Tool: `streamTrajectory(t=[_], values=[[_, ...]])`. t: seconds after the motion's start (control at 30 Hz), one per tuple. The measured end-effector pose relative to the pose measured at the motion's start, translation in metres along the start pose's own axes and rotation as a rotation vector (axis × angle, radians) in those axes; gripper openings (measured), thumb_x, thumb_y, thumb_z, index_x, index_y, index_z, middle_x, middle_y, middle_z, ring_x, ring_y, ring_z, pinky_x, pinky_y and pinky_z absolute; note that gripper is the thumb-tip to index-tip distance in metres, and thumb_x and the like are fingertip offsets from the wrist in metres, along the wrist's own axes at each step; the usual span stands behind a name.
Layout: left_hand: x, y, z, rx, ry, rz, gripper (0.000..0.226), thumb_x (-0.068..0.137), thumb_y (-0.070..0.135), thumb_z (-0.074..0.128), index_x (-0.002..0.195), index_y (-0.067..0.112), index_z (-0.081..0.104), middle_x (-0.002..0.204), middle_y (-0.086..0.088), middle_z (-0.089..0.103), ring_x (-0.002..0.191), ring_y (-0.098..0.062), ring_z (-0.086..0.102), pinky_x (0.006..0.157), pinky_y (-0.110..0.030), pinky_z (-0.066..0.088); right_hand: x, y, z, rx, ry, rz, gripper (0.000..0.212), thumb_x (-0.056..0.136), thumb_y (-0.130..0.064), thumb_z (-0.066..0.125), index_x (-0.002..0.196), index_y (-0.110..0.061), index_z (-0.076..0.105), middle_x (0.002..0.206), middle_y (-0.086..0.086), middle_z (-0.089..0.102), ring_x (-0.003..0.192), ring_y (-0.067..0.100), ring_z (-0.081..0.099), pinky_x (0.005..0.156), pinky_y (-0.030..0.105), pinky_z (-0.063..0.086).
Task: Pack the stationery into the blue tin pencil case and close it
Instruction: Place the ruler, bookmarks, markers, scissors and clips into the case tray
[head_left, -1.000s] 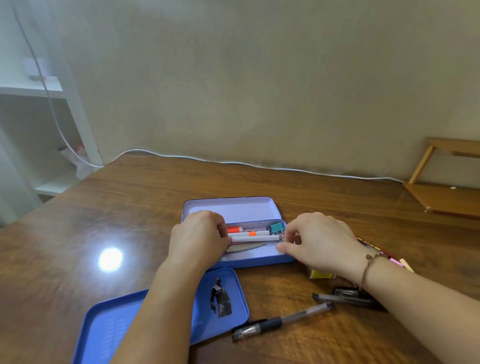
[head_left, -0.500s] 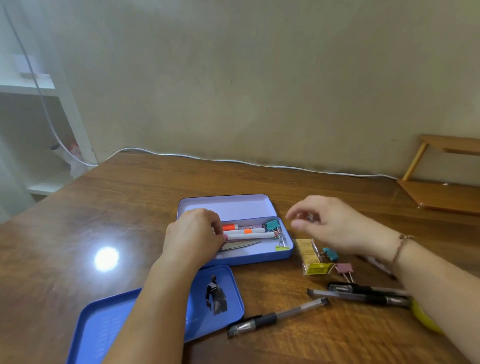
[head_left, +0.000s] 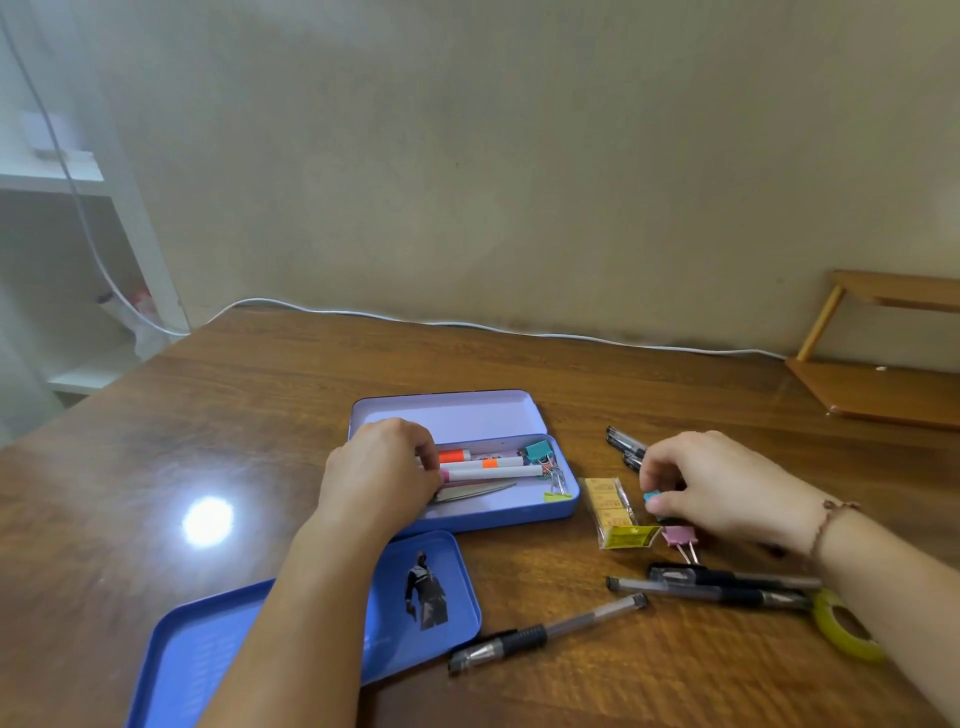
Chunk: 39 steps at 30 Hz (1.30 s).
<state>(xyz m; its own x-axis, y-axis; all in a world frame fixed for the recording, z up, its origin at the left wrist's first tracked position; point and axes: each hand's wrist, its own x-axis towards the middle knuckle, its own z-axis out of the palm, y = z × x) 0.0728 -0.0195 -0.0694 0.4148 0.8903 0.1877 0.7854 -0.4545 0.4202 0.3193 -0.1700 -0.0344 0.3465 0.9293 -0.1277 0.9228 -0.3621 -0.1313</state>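
The blue tin pencil case (head_left: 498, 517) lies open mid-table with its lid raised behind. Inside are white markers (head_left: 493, 472), a teal binder clip (head_left: 537, 451), paper clips and a metal blade. My left hand (head_left: 379, 473) curls over the case's left end, fingertips at the marker ends. To the right of the case, my right hand (head_left: 727, 488) pinches a small teal binder clip (head_left: 652, 498) low over the table. A pink binder clip (head_left: 679, 535) and a pack of staples (head_left: 610, 506) lie just beside it.
A loose blue tray (head_left: 208, 639) with a figure sticker lies under my left forearm. Gel pens lie at the front (head_left: 545, 631) and front right (head_left: 717, 587), two more behind my right hand (head_left: 623, 441). A yellow tape roll (head_left: 836, 631) sits by my right forearm. A wooden rack (head_left: 883, 395) stands at the back right.
My right hand left the case's right end, swung right and came down on the small teal clip by the staples. My left hand stayed on the case.
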Motion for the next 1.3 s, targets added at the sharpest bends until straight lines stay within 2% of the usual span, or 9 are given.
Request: streamTrajectory(t=[0.1,0.27,0.43,0.7,0.83,0.97,1.03,1.17,1.3], values=[[0.0,0.001,-0.001,-0.002,-0.002,0.003,0.014,0.079,0.033,0.073,0.068,0.031,0.066,0.089,0.007,0.069,0.083,-0.017,0.063,0.071,-0.032,0.055,0.003,0.005,-0.006,0.078,0.021,0.032,0.012,0.079,-0.03,0.075,0.079,-0.035,0.064,0.09,-0.016,0.06,0.086,0.003,0.055,0.074,0.026,0.05],[0.001,0.001,-0.001,-0.019,-0.011,-0.007,0.011,0.079,0.036,0.074,0.072,0.028,0.068,0.089,0.006,0.069,0.084,-0.017,0.063,0.073,-0.033,0.054,0.014,-0.016,-0.026,0.328,0.29,-0.039,0.012,0.074,-0.029,0.08,0.072,-0.032,0.068,0.077,-0.015,0.066,0.078,0.002,0.059,0.063,0.019,0.039],[0.001,0.001,-0.001,-0.016,-0.02,-0.014,0.012,0.078,0.038,0.074,0.073,0.029,0.068,0.086,0.006,0.068,0.084,-0.018,0.063,0.074,-0.033,0.055,0.03,-0.062,-0.003,0.26,0.21,-0.114,0.008,0.075,-0.035,0.078,0.075,-0.029,0.073,0.075,-0.016,0.067,0.078,0.004,0.061,0.07,0.03,0.052],[0.001,0.0,-0.001,-0.021,-0.007,-0.011,0.011,0.078,0.037,0.074,0.074,0.028,0.069,0.089,0.006,0.068,0.087,-0.018,0.063,0.074,-0.033,0.054,0.036,-0.073,0.009,0.094,0.208,-0.081,0.007,0.083,-0.038,0.069,0.081,-0.032,0.068,0.087,-0.016,0.06,0.087,0.008,0.055,0.061,0.026,0.046],[0.001,0.0,-0.001,-0.015,-0.009,-0.011,0.012,0.079,0.037,0.074,0.074,0.028,0.069,0.088,0.006,0.068,0.086,-0.018,0.063,0.074,-0.033,0.054,0.037,-0.069,0.008,0.14,0.191,-0.117,0.008,0.084,-0.038,0.068,0.082,-0.03,0.068,0.081,-0.016,0.059,0.083,0.007,0.055,0.06,0.026,0.046],[0.001,0.0,-0.001,-0.015,-0.009,-0.008,0.01,0.08,0.034,0.073,0.073,0.028,0.068,0.086,0.007,0.068,0.086,-0.017,0.063,0.073,-0.031,0.052,0.023,-0.045,-0.013,0.267,0.295,-0.193,0.01,0.086,-0.026,0.065,0.082,-0.035,0.067,0.079,-0.016,0.063,0.075,0.003,0.057,0.067,0.022,0.045],[0.0,0.001,-0.001,-0.014,-0.008,-0.002,0.01,0.08,0.034,0.073,0.073,0.029,0.068,0.087,0.007,0.067,0.089,-0.017,0.063,0.074,-0.032,0.052,0.01,-0.027,-0.026,0.187,0.196,-0.182,0.013,0.086,-0.025,0.066,0.085,-0.037,0.068,0.088,-0.02,0.064,0.082,-0.003,0.056,0.072,0.019,0.043],[0.0,0.001,-0.001,-0.017,-0.016,0.002,0.008,0.08,0.033,0.072,0.077,0.029,0.066,0.086,0.009,0.062,0.092,-0.017,0.061,0.075,-0.031,0.05,-0.01,-0.002,-0.025,-0.034,-0.089,-0.073,0.022,0.082,-0.04,0.07,0.104,-0.039,0.068,0.103,-0.021,0.063,0.092,-0.003,0.057,0.085,0.024,0.051],[-0.001,0.001,-0.003,-0.045,-0.032,-0.007,0.009,0.079,0.034,0.072,0.078,0.029,0.065,0.092,0.009,0.065,0.086,-0.017,0.061,0.073,-0.03,0.051,-0.026,0.002,-0.014,-0.131,-0.115,-0.019,0.022,0.078,-0.053,0.068,0.096,-0.039,0.07,0.098,-0.02,0.063,0.094,0.003,0.058,0.083,0.031,0.053]])
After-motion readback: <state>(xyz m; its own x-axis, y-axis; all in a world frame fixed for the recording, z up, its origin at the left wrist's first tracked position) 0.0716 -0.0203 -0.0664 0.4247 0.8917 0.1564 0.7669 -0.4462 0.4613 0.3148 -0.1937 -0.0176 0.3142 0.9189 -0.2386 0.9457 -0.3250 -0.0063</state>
